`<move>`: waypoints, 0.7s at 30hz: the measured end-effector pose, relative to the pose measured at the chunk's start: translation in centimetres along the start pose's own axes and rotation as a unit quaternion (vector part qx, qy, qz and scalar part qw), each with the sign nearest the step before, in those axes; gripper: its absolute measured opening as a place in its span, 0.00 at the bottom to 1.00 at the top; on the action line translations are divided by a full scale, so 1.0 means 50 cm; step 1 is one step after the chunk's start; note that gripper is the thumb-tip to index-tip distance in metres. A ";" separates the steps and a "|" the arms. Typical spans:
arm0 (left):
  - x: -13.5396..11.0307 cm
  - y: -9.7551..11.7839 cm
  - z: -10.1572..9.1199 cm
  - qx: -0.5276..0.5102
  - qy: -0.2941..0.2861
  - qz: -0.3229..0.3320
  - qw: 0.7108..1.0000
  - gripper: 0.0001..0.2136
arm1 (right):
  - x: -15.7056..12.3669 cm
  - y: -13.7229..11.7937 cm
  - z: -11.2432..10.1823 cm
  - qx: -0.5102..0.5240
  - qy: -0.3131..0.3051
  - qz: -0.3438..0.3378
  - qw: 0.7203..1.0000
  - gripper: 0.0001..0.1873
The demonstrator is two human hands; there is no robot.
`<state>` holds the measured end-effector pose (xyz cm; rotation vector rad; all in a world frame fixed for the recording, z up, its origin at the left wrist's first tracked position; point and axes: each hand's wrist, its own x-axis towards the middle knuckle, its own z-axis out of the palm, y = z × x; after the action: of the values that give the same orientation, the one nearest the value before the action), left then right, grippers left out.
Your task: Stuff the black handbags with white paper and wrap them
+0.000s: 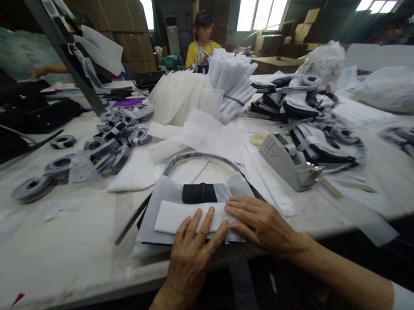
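A flat bag piece wrapped in pale grey sheeting [168,188] lies at the table's front edge. Across its near part is a folded strip of white padding [173,215]. My left hand [198,241] rests on that strip with fingers spread. Beside it, my right hand [258,222] presses flat on the strip's right end, fingers stretched out. Just beyond the strip sits a black strap tab [198,193]. A handle in clear film [203,154] arches from the bag's far side. What lies under my palms is hidden.
Right of the bag stands a tape dispenser [288,161]. Coiled wrapped straps [108,153] are heaped at left, white sheets [183,96] and foam tubes [230,77] further back. Wrapped black bag parts [299,101] lie at right. A person in yellow [201,45] is across the table.
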<state>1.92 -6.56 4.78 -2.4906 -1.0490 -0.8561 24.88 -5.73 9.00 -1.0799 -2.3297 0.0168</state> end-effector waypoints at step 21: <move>0.059 0.003 -0.035 -0.056 -0.061 0.123 0.989 0.17 | -0.036 0.000 0.018 -0.005 0.098 -0.061 0.993 0.11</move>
<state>2.97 -5.89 7.99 -2.7242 -0.7249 -0.7133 25.36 -6.79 7.37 -0.8995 -2.2146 -0.1421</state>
